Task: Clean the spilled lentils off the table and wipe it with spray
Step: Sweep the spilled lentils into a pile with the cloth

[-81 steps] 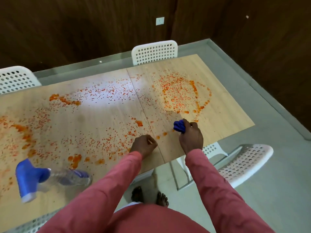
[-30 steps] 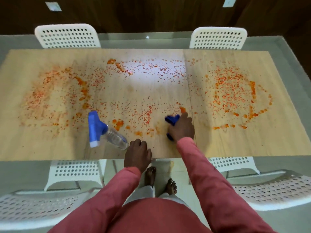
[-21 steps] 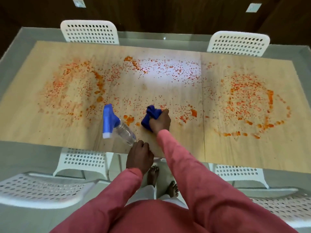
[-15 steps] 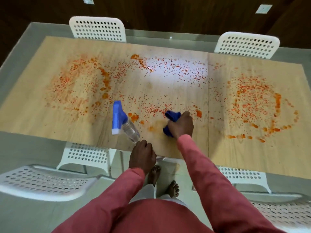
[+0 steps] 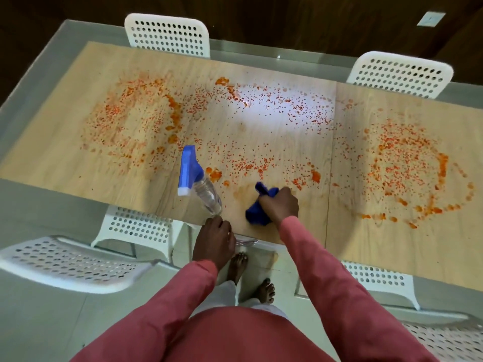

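Note:
Orange lentils (image 5: 261,164) lie scattered over the wooden table (image 5: 52,158), with a ring on the left (image 5: 172,113) and another on the right (image 5: 441,165). My right hand (image 5: 281,205) grips a bunched blue cloth (image 5: 254,214) pressed on the table near the front edge. A swept patch with few lentils lies just left of the cloth. A clear spray bottle (image 5: 206,194) with a blue head stands left of it. My left hand (image 5: 213,242) is curled at the table's front edge, holding what looks like a clear container (image 5: 245,241) just below the edge.
White perforated chairs stand at the far side (image 5: 167,35) (image 5: 397,73) and at the near side (image 5: 141,228) (image 5: 65,259) (image 5: 376,278). My bare feet (image 5: 264,291) are on the grey floor between the near chairs. A dark wooden wall is behind the table.
My right hand has swept the cloth left and right near the front edge and now draws it closer to the edge. My left hand has stayed at the edge.

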